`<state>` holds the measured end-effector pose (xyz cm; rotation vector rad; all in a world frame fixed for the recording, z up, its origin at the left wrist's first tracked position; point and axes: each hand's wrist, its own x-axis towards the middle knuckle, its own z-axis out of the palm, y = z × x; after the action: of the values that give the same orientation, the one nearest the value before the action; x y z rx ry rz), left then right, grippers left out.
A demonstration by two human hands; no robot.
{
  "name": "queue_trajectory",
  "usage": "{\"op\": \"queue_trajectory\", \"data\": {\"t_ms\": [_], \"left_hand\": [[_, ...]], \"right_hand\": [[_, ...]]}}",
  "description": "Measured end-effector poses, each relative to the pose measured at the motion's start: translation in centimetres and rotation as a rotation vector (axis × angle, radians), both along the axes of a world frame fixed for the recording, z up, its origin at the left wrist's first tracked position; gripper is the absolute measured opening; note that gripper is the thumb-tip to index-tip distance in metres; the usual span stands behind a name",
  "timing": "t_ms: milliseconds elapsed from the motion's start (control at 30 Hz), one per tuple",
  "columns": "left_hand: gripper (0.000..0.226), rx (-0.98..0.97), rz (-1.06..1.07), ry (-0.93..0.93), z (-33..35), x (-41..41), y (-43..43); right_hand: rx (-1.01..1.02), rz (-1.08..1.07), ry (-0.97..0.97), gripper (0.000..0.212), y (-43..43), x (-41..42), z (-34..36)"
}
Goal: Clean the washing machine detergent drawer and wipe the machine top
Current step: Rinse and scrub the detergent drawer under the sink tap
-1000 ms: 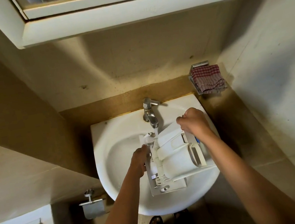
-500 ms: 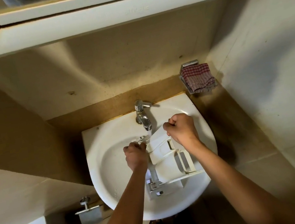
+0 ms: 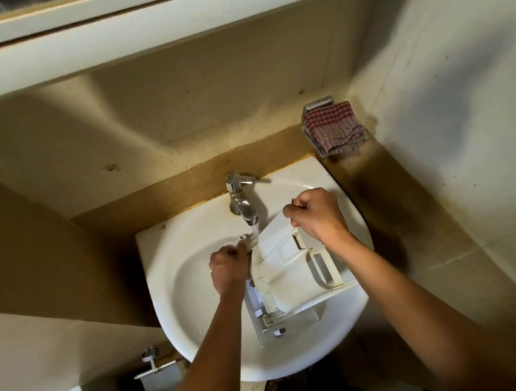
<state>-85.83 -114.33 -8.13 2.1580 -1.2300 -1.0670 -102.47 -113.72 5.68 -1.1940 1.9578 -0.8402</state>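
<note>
- The white plastic detergent drawer (image 3: 291,271) sits tilted inside the round white ceramic basin (image 3: 178,297), beneath its running chrome tap (image 3: 241,200).
- The left hand (image 3: 228,268) grips the drawer's left edge; the right hand (image 3: 316,214) pinches its far corner.
- The basin's left half lies bare.

The left hand (image 3: 229,268) has slid farther along the detergent drawer's (image 3: 290,272) left side and now grips its far-left corner under the faucet's (image 3: 243,204) stream. The drawer's far end sits slightly more to the left.
</note>
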Motion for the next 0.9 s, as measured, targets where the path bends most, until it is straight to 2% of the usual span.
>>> {"op": "queue_trajectory", "data": {"t_ms": [100, 267, 467, 733, 833, 900], "left_hand": [[0.04, 0.048, -0.001, -0.028, 0.3, -0.2, -0.3], [0.03, 0.063, -0.003, -0.009, 0.2, -0.1, -1.4], [0.018, 0.052, 0.122, 0.113, -0.2, -0.4, -1.1], [0.025, -0.013, 0.071, 0.019, 0.0, -0.2, -0.3], [0.027, -0.079, -0.023, 0.044, -0.4, 0.6, 0.1], [0.031, -0.079, -0.077, -0.013, -0.3, 0.6, 0.2]], "right_hand": [[0.009, 0.005, -0.003, 0.03, 0.1, 0.0, 0.0], [-0.006, -0.006, -0.013, 0.036, 0.0, -0.2, 0.0], [0.003, -0.047, -0.024, 0.036, 0.0, -0.5, -0.2], [0.022, -0.044, -0.004, 0.035, -0.4, -0.6, -0.3], [0.034, -0.042, -0.012, 0.036, -0.5, -0.7, -0.3], [0.029, -0.027, -0.015, 0.042, -0.5, -0.6, -0.3]]}}
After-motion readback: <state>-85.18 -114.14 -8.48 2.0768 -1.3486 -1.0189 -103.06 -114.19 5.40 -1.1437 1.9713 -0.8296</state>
